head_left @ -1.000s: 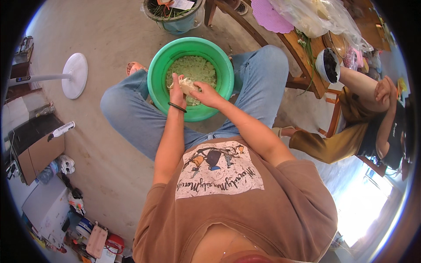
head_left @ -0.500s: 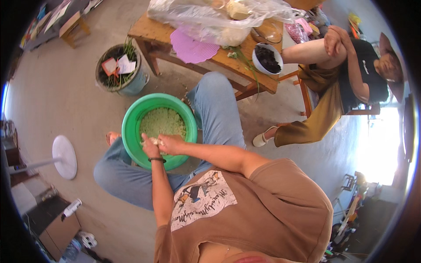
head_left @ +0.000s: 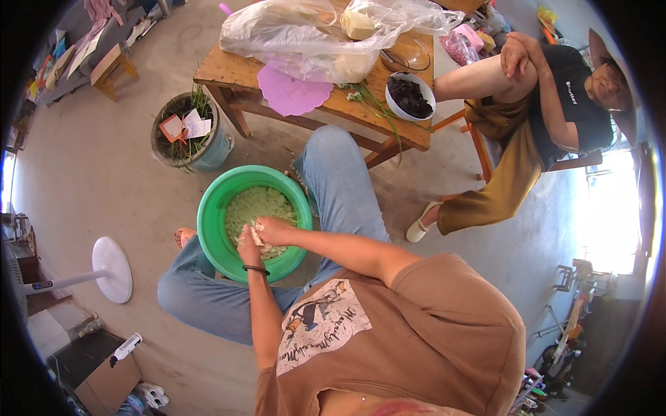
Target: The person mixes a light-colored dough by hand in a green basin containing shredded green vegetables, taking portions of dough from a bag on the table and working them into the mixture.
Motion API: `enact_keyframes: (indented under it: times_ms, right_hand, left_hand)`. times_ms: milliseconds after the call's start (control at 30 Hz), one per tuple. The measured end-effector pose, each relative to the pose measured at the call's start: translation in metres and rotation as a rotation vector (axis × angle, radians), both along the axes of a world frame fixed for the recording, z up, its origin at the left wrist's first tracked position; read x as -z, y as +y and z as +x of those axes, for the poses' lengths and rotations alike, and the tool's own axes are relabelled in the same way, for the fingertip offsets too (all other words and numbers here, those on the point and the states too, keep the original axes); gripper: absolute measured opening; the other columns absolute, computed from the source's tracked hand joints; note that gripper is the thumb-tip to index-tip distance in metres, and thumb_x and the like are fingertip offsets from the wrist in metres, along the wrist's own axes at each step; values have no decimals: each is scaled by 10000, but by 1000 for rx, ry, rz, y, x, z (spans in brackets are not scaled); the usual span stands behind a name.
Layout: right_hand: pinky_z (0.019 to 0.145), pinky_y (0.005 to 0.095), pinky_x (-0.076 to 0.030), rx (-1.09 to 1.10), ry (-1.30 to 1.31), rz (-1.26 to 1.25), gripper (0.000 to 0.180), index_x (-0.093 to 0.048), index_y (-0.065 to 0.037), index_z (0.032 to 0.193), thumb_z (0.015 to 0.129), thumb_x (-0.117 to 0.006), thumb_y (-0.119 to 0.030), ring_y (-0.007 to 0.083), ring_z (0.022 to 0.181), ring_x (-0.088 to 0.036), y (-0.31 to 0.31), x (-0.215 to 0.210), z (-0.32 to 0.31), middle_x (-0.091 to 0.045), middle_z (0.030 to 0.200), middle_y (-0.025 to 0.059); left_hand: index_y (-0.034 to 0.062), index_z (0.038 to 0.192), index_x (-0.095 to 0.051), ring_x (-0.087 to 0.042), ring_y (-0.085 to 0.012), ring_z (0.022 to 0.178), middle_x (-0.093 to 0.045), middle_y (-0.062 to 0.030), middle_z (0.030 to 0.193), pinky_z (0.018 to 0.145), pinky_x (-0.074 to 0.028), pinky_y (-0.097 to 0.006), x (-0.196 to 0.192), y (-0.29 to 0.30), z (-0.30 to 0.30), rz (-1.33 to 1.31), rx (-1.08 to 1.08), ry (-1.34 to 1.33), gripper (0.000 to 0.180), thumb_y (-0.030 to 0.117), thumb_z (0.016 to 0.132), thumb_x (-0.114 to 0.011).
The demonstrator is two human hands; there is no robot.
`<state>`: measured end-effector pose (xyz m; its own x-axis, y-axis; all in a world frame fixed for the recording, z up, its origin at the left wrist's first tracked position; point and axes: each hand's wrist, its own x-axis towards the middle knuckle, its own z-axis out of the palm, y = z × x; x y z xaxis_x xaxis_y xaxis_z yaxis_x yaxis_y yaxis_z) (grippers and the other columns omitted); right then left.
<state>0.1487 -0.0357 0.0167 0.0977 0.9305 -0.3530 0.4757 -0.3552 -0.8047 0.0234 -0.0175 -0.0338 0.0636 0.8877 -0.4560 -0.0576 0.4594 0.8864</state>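
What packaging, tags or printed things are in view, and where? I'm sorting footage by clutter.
Clear plastic bag: on the wooden table, crumpled, bulky.
Paper tags: in the grey plant pot, one red-edged, one white.
Cardboard box: lower left floor, brown.
Shirt print: person's brown shirt, pale patch with drawing.

Left hand [head_left: 248, 246] against right hand [head_left: 275, 231], fingers curled

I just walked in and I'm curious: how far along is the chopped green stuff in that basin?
Done: the green basin already holds a full bed of finely chopped pale green filling. In hand: the left hand and right hand press a clump of it together over the basin. Left: most of the filling lies loose, and on the wooden table greens and a white bowl of dark stuff sit untouched.
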Motion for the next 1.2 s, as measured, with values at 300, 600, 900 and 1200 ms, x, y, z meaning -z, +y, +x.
enact_keyframes:
  times_ms: [300,600,900,1200]
  right_hand:
    - [697,307,-461,197,819,-93,343,-498,-6,1117,793,-553,-105,168,812,-557,18,36,-10,-580,905,66]
    - [763,293,-458,54,581,-68,505,-436,-23,1260,766,-538,-19,185,890,-575,14,1,-2,-587,1055,125]
    - [716,377,-465,12,65,202,279,-563,2,1050,791,-516,-92,329,824,-612,11,14,-7,-615,891,213]
    - [609,390,-466,-162,111,-49,291,-556,-35,1097,859,-497,-190,283,690,-596,-1,29,0,-599,952,208]
  left_hand:
    - [-12,987,-602,-603,-193,828,-628,-111,939,706,-472,-305,21,3,-7,72,150,261,337,288,887,-488]
    - [0,1050,-599,-583,-102,762,-623,-32,916,650,-465,-246,-39,-4,-3,-48,8,-104,365,311,861,-571]
    - [6,1030,-601,-557,-74,764,-617,-16,887,647,-442,-206,-27,-5,-4,-142,-11,-103,259,210,881,-545]
    - [52,963,-600,-569,-115,716,-602,-25,851,590,-448,-246,12,0,-14,-254,-114,-50,280,307,885,-517]
